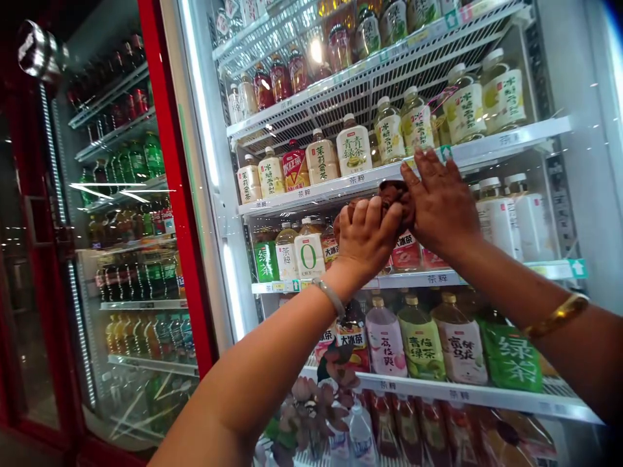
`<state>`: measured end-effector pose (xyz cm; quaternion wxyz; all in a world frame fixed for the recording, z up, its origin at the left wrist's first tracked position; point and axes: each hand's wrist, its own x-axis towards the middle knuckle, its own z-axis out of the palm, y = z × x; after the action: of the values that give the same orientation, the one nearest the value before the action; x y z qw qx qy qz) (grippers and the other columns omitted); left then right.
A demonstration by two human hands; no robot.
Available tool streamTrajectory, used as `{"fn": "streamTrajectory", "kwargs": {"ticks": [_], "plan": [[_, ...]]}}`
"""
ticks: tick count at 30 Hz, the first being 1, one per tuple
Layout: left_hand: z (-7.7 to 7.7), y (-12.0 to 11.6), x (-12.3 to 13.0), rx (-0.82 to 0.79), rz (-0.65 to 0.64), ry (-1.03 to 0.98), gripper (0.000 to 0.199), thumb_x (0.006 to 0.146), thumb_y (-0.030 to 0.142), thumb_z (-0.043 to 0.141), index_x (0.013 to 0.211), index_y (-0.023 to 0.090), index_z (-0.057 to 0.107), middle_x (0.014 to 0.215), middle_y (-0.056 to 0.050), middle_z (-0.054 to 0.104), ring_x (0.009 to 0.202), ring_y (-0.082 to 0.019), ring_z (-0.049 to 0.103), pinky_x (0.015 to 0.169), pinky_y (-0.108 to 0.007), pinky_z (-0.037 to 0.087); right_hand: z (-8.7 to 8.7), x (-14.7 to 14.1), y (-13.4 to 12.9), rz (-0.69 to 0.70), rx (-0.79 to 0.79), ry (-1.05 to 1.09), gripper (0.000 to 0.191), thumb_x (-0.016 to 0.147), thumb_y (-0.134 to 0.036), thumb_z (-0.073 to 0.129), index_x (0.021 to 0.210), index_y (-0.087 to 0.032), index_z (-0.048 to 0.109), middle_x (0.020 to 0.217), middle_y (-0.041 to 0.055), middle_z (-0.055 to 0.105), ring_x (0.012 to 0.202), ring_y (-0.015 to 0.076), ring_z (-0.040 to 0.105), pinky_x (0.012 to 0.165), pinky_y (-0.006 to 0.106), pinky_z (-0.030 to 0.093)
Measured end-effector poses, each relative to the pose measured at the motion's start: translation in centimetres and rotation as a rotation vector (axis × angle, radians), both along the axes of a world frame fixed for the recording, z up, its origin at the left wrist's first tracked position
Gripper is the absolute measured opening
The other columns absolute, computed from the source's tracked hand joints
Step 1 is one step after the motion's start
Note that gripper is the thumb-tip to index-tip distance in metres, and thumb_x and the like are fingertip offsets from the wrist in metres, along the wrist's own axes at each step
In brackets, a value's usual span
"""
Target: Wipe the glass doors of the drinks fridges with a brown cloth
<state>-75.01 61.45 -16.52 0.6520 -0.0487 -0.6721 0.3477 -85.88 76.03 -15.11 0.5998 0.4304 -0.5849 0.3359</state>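
My left hand (370, 237) is closed over a bunched, dark brown cloth (395, 198), pressed against the glass door of a drinks cooler. Parts of the cloth show above and beside the fingers; the rest is hidden under the hand. Just to its right, my right hand (440, 204) lies flat on the glass with fingers stretched upward, its thumb side close to the cloth. A pale bangle (331, 298) circles the left wrist, and a gold bangle (559, 316) the right forearm. Behind the glass stand labelled tea bottles, including a white-labelled green tea (354, 148).
Several shelves (418, 280) of bottles fill the cooler behind the glass. To the left, a red door frame (178, 181) borders a second cooler with green bottles (153, 154). A round metal object (41, 50) is at the upper left. Reflections blur the lower glass.
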Motion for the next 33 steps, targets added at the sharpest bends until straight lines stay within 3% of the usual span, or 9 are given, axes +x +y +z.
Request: {"fn": "streamTrajectory", "kwargs": {"ticks": [4,8,11,19,22,25,27,30,33], "plan": [[-0.4,-2.3,2.7,-0.126,0.018,-0.147,0.035,0.102,0.038,0.056,0.136,0.036,0.063,0.140,-0.009,0.065,0.129,-0.029,0.055,0.111,-0.049,0.038,-1.6,0.3,0.4,0.009,0.045,-0.010,0.062,0.102,-0.032,0.037,0.162,-0.018,0.037,0.175,0.0093,0.024,0.164,0.0318,0.020,0.136,0.060,0.017],[2.8,-3.7,5.0,0.255,0.027,-0.002,0.037,0.100,0.039,0.058,0.135,0.031,0.066,0.140,-0.013,0.063,0.128,-0.034,0.054,0.110,-0.055,0.040,-1.4,0.7,0.6,0.016,0.066,-0.053,0.065,0.101,-0.037,0.036,0.164,-0.020,0.033,0.176,0.0051,0.021,0.165,0.0315,0.016,0.136,0.062,0.013],[3.0,-2.5,4.5,0.462,-0.013,0.124,0.044,0.098,0.039,0.060,0.140,0.026,0.062,0.147,-0.016,0.057,0.136,-0.038,0.048,0.114,-0.061,0.036,-1.3,0.8,0.4,0.035,0.066,-0.082,0.064,0.101,-0.037,0.035,0.163,-0.021,0.034,0.176,0.0021,0.017,0.166,0.0297,0.014,0.137,0.060,0.009],[-6.9,-1.0,3.6,0.248,-0.021,-0.118,0.034,0.102,0.046,0.056,0.131,0.032,0.067,0.143,-0.012,0.064,0.135,-0.032,0.053,0.119,-0.055,0.030,-7.1,3.1,-0.6,0.021,0.124,-0.180,0.065,0.103,-0.036,0.029,0.167,-0.024,0.025,0.177,0.0020,0.014,0.167,0.0277,0.006,0.137,0.062,0.010],[-6.8,-2.1,4.8,0.228,-0.017,-0.241,0.030,0.100,0.047,0.060,0.126,0.035,0.069,0.140,-0.009,0.067,0.133,-0.030,0.055,0.119,-0.051,0.032,-8.3,3.5,-0.7,0.025,0.147,-0.189,0.066,0.102,-0.035,0.028,0.167,-0.023,0.025,0.177,0.0019,0.014,0.167,0.0297,0.007,0.137,0.062,0.011],[-5.0,-1.8,5.2,0.417,-0.037,-0.102,0.039,0.099,0.051,0.060,0.133,0.032,0.066,0.145,-0.012,0.062,0.138,-0.033,0.050,0.120,-0.054,0.031,-8.2,3.5,-0.7,0.040,0.152,-0.196,0.069,0.101,-0.039,0.029,0.168,-0.026,0.021,0.176,-0.0025,0.016,0.167,0.0294,0.004,0.137,0.063,0.006],[-5.5,-0.7,4.6,0.520,-0.047,0.008,0.043,0.100,0.050,0.058,0.138,0.030,0.063,0.149,-0.014,0.059,0.140,-0.035,0.048,0.120,-0.056,0.030,-8.1,3.5,-0.7,0.058,0.154,-0.214,0.069,0.100,-0.040,0.029,0.168,-0.033,0.018,0.174,-0.0083,0.021,0.167,0.0264,0.000,0.138,0.061,0.001],[-9.9,1.3,3.5,0.494,-0.063,0.042,0.038,0.101,0.046,0.058,0.134,0.029,0.065,0.144,-0.014,0.062,0.135,-0.034,0.051,0.118,-0.055,0.032,-8.7,3.5,-0.7,0.056,0.141,-0.244,0.068,0.101,-0.040,0.028,0.167,-0.039,0.014,0.173,-0.0118,0.022,0.167,0.0225,-0.001,0.139,0.058,0.000],[-14.9,2.0,3.2,0.379,-0.092,0.025,0.031,0.098,0.039,0.064,0.127,0.031,0.068,0.138,-0.013,0.066,0.131,-0.031,0.056,0.116,-0.052,0.034,-10.1,3.6,-0.8,0.009,0.151,-0.219,0.066,0.103,-0.038,0.030,0.168,-0.032,0.017,0.176,-0.0040,0.015,0.167,0.0240,0.004,0.138,0.059,0.009]]}}
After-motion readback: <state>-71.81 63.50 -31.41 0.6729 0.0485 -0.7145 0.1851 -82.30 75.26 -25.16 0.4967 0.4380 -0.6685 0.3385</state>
